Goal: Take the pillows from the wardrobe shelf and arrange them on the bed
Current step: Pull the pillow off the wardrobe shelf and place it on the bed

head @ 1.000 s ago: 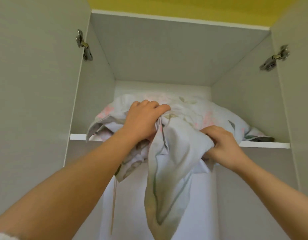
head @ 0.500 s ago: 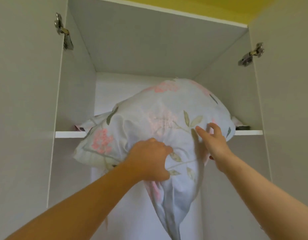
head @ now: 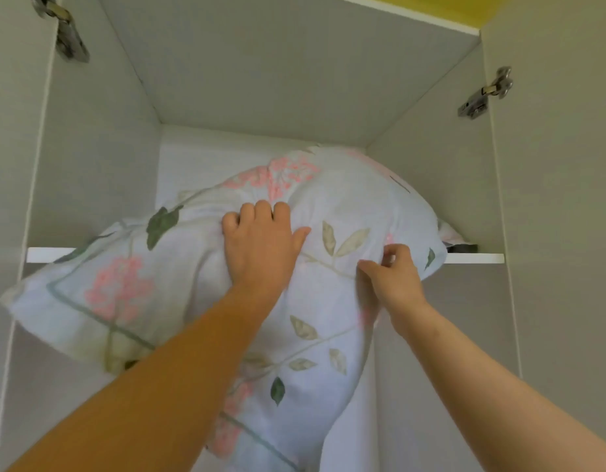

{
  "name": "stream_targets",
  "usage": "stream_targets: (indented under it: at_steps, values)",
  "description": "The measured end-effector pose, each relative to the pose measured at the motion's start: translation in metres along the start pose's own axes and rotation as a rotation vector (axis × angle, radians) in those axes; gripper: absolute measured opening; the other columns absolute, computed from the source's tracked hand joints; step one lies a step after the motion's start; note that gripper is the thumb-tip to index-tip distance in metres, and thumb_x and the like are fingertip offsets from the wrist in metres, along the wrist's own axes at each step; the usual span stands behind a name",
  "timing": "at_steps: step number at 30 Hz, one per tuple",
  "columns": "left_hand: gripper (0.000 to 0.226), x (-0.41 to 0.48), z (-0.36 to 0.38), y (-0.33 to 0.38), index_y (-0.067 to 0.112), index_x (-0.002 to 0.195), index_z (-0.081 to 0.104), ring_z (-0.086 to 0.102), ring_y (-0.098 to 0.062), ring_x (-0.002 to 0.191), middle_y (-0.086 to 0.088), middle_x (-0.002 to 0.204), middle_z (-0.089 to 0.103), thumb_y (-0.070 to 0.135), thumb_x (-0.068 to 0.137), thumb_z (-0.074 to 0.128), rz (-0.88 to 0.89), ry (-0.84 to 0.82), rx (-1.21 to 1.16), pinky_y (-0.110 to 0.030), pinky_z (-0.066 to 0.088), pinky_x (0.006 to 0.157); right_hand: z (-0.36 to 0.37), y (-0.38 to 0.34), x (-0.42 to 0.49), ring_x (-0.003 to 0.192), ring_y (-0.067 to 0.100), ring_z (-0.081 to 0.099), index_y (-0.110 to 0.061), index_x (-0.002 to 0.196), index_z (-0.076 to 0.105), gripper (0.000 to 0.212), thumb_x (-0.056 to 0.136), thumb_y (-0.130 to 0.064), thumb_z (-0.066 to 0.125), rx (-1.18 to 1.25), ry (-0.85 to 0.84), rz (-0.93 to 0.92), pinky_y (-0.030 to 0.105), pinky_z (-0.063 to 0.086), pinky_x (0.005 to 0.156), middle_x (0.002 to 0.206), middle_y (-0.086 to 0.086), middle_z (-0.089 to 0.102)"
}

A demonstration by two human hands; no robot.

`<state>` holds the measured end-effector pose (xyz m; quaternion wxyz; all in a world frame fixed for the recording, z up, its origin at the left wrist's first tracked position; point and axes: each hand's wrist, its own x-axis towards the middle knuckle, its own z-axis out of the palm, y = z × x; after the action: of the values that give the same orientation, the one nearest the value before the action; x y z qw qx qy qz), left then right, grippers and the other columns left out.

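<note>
While my left hand (head: 260, 248) digs its curled fingers into the floral pillow (head: 124, 294), my right hand (head: 395, 279) pinches the cover just beside it. Beyond both grips the pillow's far part lies on the wardrobe shelf (head: 475, 257). Its near part hangs off the edge, drooping below my wrists.

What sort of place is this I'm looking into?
Most likely the top compartment of a wardrobe, probably in a home bedroom: a white shelf between panel walls, metal door hinges, and a floral pillow that the left hand and right hand grip.
</note>
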<state>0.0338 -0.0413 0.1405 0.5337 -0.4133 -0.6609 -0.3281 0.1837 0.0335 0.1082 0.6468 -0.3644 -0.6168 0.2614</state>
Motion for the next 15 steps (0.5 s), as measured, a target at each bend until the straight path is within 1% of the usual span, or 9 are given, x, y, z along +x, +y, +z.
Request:
stream_targets:
  at_steps: [2,3,5,8,10,12,13,14,15]
  values:
    - [0.033,-0.018,0.018,-0.004,0.018,0.075,0.059,0.059,-0.022,0.063,0.000,0.061,0.063,0.042,0.087,0.040,0.035,0.156,0.036,-0.032,0.026,0.070,-0.009,0.000,0.009,0.120,0.033,0.041,-0.019,0.118,0.046,0.037,0.083,-0.025,0.055,-0.091,0.094,-0.018,0.048,0.040,0.102,0.122,0.010,0.046]
    - [0.031,-0.024,0.026,-0.006,0.019,0.068,0.057,0.057,-0.022,0.056,0.002,0.052,0.058,0.037,0.088,0.042,0.063,0.231,0.016,-0.032,0.025,0.067,-0.012,-0.001,0.013,0.126,0.033,0.034,-0.021,0.126,0.043,0.042,0.086,-0.028,0.053,-0.115,0.129,-0.024,0.048,0.036,0.105,0.130,0.011,0.040]
    - [0.031,-0.037,0.037,-0.011,0.019,0.063,0.055,0.055,-0.022,0.051,0.002,0.045,0.053,0.031,0.089,0.045,0.105,0.335,-0.014,-0.031,0.025,0.067,-0.020,-0.006,0.019,0.133,0.034,0.024,-0.025,0.137,0.033,0.052,0.089,-0.035,0.052,-0.126,0.167,-0.064,0.046,0.028,0.110,0.145,0.011,0.028]
    - [0.030,-0.052,0.041,-0.017,0.019,0.061,0.054,0.054,-0.024,0.052,0.002,0.045,0.051,0.030,0.087,0.045,0.150,0.407,-0.050,-0.033,0.025,0.067,-0.025,-0.017,0.029,0.139,0.033,0.019,-0.028,0.145,0.018,0.076,0.084,-0.051,0.056,-0.033,0.154,-0.090,0.046,0.021,0.112,0.154,0.006,0.019]
    - [0.023,-0.056,0.040,-0.018,0.019,0.061,0.052,0.053,-0.024,0.060,0.002,0.050,0.052,0.030,0.081,0.049,0.133,0.457,-0.131,-0.034,0.025,0.069,-0.024,-0.021,0.035,0.140,0.035,0.020,-0.031,0.147,0.010,0.087,0.079,-0.059,0.057,0.055,0.121,-0.067,0.049,0.020,0.113,0.155,0.006,0.019]
    - [0.016,-0.052,0.030,-0.013,0.019,0.067,0.054,0.046,-0.023,0.075,-0.002,0.065,0.057,0.034,0.072,0.056,0.049,0.518,-0.202,-0.035,0.027,0.073,-0.022,-0.022,0.040,0.139,0.036,0.023,-0.034,0.147,0.006,0.093,0.075,-0.064,0.058,0.108,0.118,-0.053,0.053,0.021,0.114,0.154,0.008,0.023]
    - [0.022,-0.049,0.022,-0.009,0.018,0.076,0.057,0.044,-0.023,0.085,-0.006,0.076,0.060,0.039,0.069,0.058,0.001,0.543,-0.224,-0.037,0.029,0.079,-0.020,-0.022,0.041,0.138,0.036,0.025,-0.034,0.146,0.006,0.095,0.073,-0.065,0.059,0.123,0.133,-0.056,0.054,0.022,0.113,0.153,0.009,0.026]
    - [0.034,-0.044,0.013,-0.004,0.019,0.087,0.059,0.045,-0.024,0.096,-0.010,0.090,0.061,0.047,0.068,0.060,-0.038,0.543,-0.246,-0.043,0.030,0.089,-0.019,-0.021,0.042,0.138,0.036,0.026,-0.033,0.147,0.007,0.096,0.072,-0.065,0.060,0.132,0.155,-0.066,0.054,0.023,0.112,0.151,0.010,0.029]
    - [0.048,-0.037,0.003,0.002,0.020,0.099,0.058,0.046,-0.027,0.109,-0.013,0.105,0.060,0.057,0.067,0.060,-0.069,0.515,-0.272,-0.052,0.028,0.098,-0.018,-0.019,0.042,0.137,0.036,0.026,-0.031,0.147,0.009,0.097,0.072,-0.064,0.061,0.138,0.174,-0.075,0.053,0.024,0.111,0.150,0.011,0.030]
